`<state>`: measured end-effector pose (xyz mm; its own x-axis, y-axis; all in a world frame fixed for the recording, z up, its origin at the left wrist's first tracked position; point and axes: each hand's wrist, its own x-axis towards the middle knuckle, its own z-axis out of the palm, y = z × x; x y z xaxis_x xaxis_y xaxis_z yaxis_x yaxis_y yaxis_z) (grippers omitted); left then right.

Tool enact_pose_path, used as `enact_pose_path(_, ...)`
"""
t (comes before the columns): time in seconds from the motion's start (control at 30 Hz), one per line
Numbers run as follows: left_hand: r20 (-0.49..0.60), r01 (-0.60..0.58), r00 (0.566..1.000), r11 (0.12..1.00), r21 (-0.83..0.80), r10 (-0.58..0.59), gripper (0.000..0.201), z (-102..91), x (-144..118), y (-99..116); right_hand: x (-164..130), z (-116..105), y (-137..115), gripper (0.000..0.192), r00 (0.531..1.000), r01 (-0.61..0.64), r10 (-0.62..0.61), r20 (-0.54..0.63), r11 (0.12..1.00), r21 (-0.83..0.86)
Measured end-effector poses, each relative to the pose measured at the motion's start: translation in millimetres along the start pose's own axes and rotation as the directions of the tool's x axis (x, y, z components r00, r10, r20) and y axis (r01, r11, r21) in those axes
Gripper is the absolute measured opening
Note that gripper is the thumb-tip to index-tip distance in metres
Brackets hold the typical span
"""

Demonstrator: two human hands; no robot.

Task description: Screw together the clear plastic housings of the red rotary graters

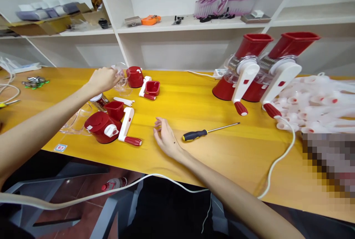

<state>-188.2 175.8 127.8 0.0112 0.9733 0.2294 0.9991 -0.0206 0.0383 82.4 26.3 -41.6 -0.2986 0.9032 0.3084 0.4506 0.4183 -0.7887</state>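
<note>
Left hand (103, 79) is extended forward, fingers closed on a clear plastic housing (122, 80). Right hand (165, 138) is rested palm-down on the tabletop (194, 102), fingers loosely curled, empty, near the screwdriver (206, 132).

Bright, even light falls from above on the yellow table (194, 98), giving soft glare along its middle and faint shadows. Shelf lines bow toward the edges. A pixelated block sits at the table's right end.
</note>
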Motion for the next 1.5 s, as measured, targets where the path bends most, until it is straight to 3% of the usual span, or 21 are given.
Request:
enact_pose_path(0.13,-0.01,-0.033,0.999,0.999,-0.035,0.032,0.084,4.3,-5,-2,0,-2,-7,0.06,1.0,0.019,-0.018,0.012,0.997,-0.07)
enact_pose_path(0.27,0.015,-0.03,0.999,0.998,0.063,0.029,0.082,-10.9,-3,7,-2,-17,-18,0.057,0.999,0.034,-0.03,0.024,0.983,-0.18)
enact_pose_path(0.4,-0.225,-0.124,0.964,0.988,0.092,0.142,0.059,-27.6,-18,46,-13,-66,-9,0.054,0.997,0.04,-0.019,0.075,0.957,-0.288)
enact_pose_path(0.5,-0.227,-0.308,0.93,0.95,-0.053,0.289,0.045,-14.1,-36,104,-27,-114,12,0.049,0.994,0.039,0.002,0.114,0.934,-0.356)
enact_pose_path(0.6,-0.112,-0.501,0.864,0.818,-0.282,0.491,0.045,27.6,-46,182,-42,-150,34,0.052,0.988,0.059,0.003,0.154,0.915,-0.398)
enact_pose_path(0.7,0.016,-0.447,0.846,0.724,-0.525,0.534,0.059,75.9,-37,262,-58,-167,50,0.055,0.981,0.08,0.005,0.193,0.9,-0.429)
enact_pose_path(0.77,0.025,-0.429,0.842,0.697,-0.575,0.539,0.07,100.6,-21,308,-66,-173,59,0.056,0.982,0.073,0.014,0.188,0.89,-0.449)
enact_pose_path(0.83,0.018,-0.402,0.853,0.677,-0.616,0.522,0.081,118.2,-2,345,-73,-177,68,0.055,0.987,0.053,0.026,0.161,0.881,-0.469)
enact_pose_path(0.93,-0.011,-0.369,0.869,0.632,-0.681,0.494,0.095,138.1,24,383,-78,-181,79,0.055,0.991,0.024,0.044,0.125,0.868,-0.496)
enact_pose_path(1.1,-0.06,-0.322,0.866,0.464,-0.825,0.496,0.093,167.2,47,410,-78,-184,83,0.053,0.99,0.014,0.06,0.125,0.854,-0.52)
enact_pose_path(1.33,-0.102,-0.295,0.915,0.474,-0.829,0.391,0.097,180.5,65,425,-78,-184,78,0.051,0.987,0.014,0.073,0.144,0.849,-0.529)
enact_pose_path(1.5,-0.107,-0.303,0.933,0.587,-0.751,0.344,0.085,172.6,63,427,-79,-184,78,0.054,0.986,0.051,0.043,0.159,0.84,-0.54)
